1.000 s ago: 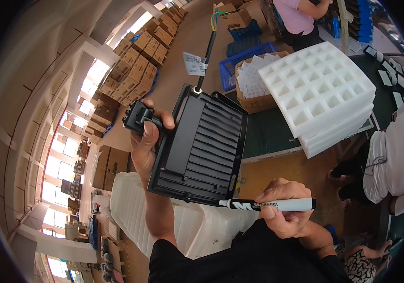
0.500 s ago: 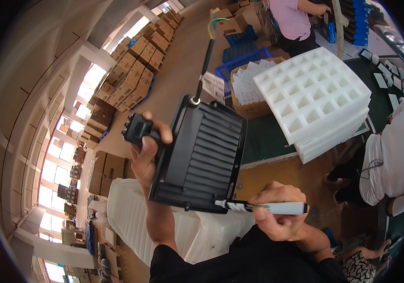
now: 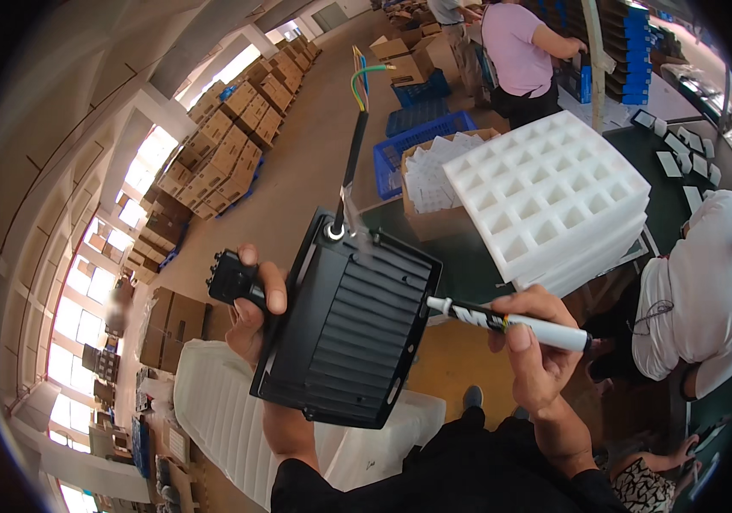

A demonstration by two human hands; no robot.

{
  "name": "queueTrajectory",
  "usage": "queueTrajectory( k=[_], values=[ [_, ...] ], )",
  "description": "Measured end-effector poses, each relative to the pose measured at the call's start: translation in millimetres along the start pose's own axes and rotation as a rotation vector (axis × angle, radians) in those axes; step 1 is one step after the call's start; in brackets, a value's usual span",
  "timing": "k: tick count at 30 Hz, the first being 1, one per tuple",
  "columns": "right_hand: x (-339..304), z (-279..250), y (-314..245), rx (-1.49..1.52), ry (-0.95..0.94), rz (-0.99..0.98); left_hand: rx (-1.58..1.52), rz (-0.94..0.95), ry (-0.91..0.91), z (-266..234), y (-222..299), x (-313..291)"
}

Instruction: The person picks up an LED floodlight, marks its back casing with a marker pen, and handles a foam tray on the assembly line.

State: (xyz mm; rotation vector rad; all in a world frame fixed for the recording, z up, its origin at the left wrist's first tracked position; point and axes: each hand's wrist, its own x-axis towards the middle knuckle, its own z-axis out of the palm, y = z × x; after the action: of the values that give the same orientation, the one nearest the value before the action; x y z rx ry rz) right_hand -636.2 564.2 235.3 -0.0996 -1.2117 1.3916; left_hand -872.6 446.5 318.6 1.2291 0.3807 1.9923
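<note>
Left hand (image 3: 249,323): we have thumb and fingers curled firmly around the black block (image 3: 231,279).
Finned housing (image 3: 353,329): we find it just right of the left hand, between both hands, tilted, with its black ribbed back toward us.
Cable (image 3: 355,158): we trace it from a pale metallic gland (image 3: 333,231) at the housing's far edge, beyond the left hand, up to loose coloured wires (image 3: 361,81).
Right hand (image 3: 539,372): we pinch the marker (image 3: 546,333) between thumb and fingers.
Marker nib (image 3: 436,303): we point it left of the right hand, at the housing's right edge; we cannot tell whether it touches.
Foam trays (image 3: 564,171): we see them stacked, white and pocketed, beyond the right hand.
Open carton (image 3: 439,224): we note white papers (image 3: 436,175) inside it, beyond and left of the right hand.
Blue crate (image 3: 389,181): we locate it beside that carton, on the side nearer the left hand.
Co-worker in white (image 3: 682,299): we observe this person to the right of the right hand, bent forward.
</note>
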Motion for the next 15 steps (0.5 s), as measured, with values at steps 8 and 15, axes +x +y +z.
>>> queueTrajectory(
  k=[8,15],
  values=[
    [30,11,-14,-0.258,-0.136,-0.25,-0.025,-0.036,-0.008,13,-9,-16],
    [20,-3,-17,-0.229,-0.136,-0.334,0.045,0.053,-0.02,19,-16,-22]
  ],
)
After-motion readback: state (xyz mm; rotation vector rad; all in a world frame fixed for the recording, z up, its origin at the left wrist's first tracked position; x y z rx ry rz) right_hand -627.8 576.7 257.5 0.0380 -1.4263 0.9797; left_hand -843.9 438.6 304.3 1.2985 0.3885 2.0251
